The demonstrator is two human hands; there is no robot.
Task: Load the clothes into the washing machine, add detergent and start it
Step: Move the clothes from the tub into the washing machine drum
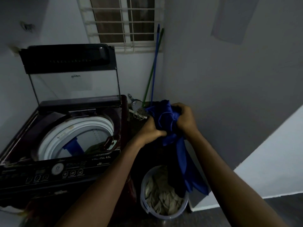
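A blue garment [170, 122] is bunched between both my hands, its lower part hanging down towards a round laundry bucket [144, 202] on the floor. My left hand [152, 128] grips the cloth from the left and my right hand [185, 117] grips it from the right. The bucket holds a pale crumpled cloth [162, 195]. To the left stands a dark top-loading washing machine [91, 163] with its lid [72, 71] raised. Inside its white drum [78, 128] lie a blue piece and a dark green piece.
Two broom handles, blue and green [155, 66], lean in the corner beside a barred window [123, 23]. A clear scoop [136, 104] lies on a dark ledge behind the bucket. A white low wall [262, 169] runs along the right.
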